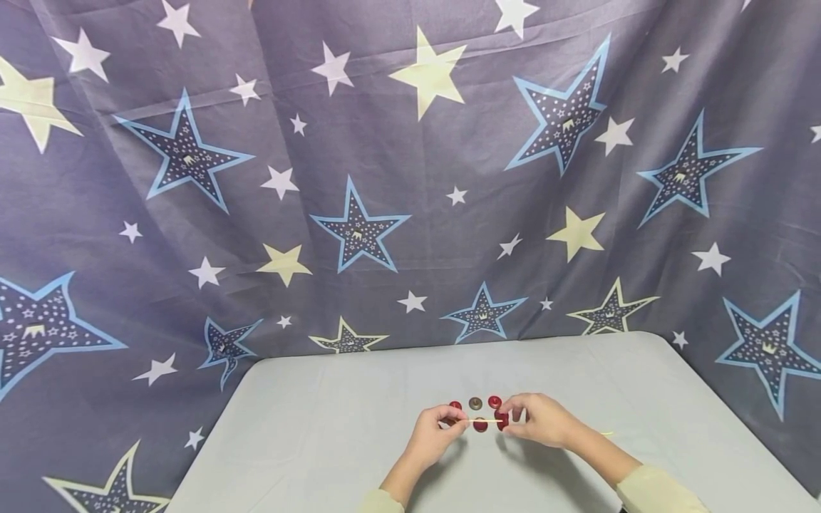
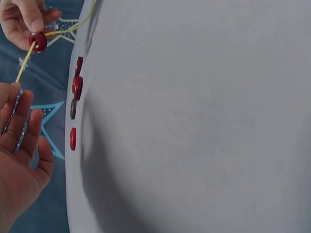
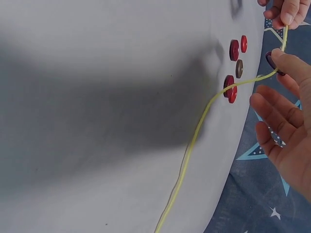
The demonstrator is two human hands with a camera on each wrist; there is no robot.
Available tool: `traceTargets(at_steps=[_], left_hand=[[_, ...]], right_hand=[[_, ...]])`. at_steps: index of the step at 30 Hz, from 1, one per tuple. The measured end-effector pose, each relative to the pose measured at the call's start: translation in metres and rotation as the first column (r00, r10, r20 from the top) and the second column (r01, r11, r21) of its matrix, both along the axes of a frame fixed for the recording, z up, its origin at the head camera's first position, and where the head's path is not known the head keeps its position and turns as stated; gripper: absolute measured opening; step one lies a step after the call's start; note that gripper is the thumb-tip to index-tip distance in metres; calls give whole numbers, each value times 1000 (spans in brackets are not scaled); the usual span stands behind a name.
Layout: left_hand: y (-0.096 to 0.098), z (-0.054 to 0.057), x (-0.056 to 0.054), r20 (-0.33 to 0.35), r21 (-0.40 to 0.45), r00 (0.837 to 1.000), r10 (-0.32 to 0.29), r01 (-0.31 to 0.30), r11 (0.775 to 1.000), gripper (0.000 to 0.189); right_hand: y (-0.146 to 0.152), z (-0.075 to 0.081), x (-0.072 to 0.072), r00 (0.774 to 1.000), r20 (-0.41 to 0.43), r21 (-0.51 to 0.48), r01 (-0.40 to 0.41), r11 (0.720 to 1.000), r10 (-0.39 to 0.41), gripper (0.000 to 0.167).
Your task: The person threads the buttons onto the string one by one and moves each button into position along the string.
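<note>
My left hand pinches one end of a yellow cord between thumb and fingertips, its other fingers loosely bent. Facing it, my right hand pinches a dark red round button by its edge, above the table. In the left wrist view the cord runs through the middle of this button and out behind it. Between the two hands the cord is stretched straight. Just beyond the hands lie several loose buttons, among them a bright red button and a brown button.
The white-covered table reaches back to a grey curtain printed with stars. The cord's long tail lies across the tabletop on the right hand's side, passing in front of red buttons in the right wrist view.
</note>
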State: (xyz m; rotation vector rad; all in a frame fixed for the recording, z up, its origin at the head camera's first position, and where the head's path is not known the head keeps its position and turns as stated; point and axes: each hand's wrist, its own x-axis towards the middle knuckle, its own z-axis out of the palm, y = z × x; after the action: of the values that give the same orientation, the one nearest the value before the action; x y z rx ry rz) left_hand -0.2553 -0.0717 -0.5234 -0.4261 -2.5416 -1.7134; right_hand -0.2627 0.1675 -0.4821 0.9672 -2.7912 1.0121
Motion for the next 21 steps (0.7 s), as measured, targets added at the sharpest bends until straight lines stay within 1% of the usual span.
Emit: traceTargets(at_steps=[6,10,14,15,21], left_hand=[[-3,-2,0,25,-9,1000,2,-2,1000,7],[-5,-4,0,19,-13,1000,-1,1,1000,7],[-6,-3,1,17,-13,1000,-3,3,1000,7],[-6,0,3,19,-16,1000,-1,1,1000,7],[-5,2,4,22,-2,1000,5,-5,1000,7]], right_hand=[[3,-2,-1,1000,5,29,12,1000,-12,28],[7,-4,-1,1000,1,38,15,999,-15,27],[10,-5,0,1000,3,35,21,999,-21,27],[11,-6,0,1000,7,36,25,999,-26,26],[14,-6,0,999,16,46,33,998,-34,25]])
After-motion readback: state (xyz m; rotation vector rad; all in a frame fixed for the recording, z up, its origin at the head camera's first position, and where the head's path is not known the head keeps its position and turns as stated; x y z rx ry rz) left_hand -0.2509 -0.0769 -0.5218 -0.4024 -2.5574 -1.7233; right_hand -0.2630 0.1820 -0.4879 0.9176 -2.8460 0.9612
